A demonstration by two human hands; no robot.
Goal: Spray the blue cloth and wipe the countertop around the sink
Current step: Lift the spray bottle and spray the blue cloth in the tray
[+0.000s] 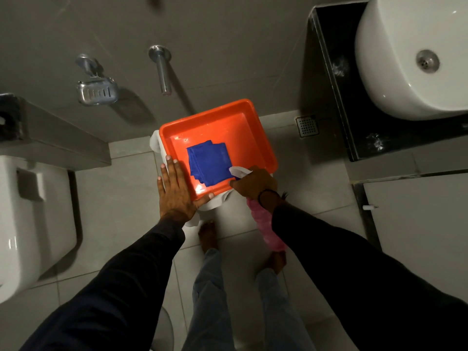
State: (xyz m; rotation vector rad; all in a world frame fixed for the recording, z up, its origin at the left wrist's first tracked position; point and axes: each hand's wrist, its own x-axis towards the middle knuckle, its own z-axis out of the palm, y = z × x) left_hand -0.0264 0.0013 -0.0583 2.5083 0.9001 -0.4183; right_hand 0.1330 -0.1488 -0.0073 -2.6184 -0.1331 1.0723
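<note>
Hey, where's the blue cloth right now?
In the head view, the blue cloth lies folded inside the orange tray at centre frame, between the left hand on the tray's rim and the right hand holding the spray bottle.

Blue cloth: folded, flat in orange tray.
Spray bottle: pink, white nozzle over cloth's edge.
Countertop: black, foam-spotted, around white sink.
</note>
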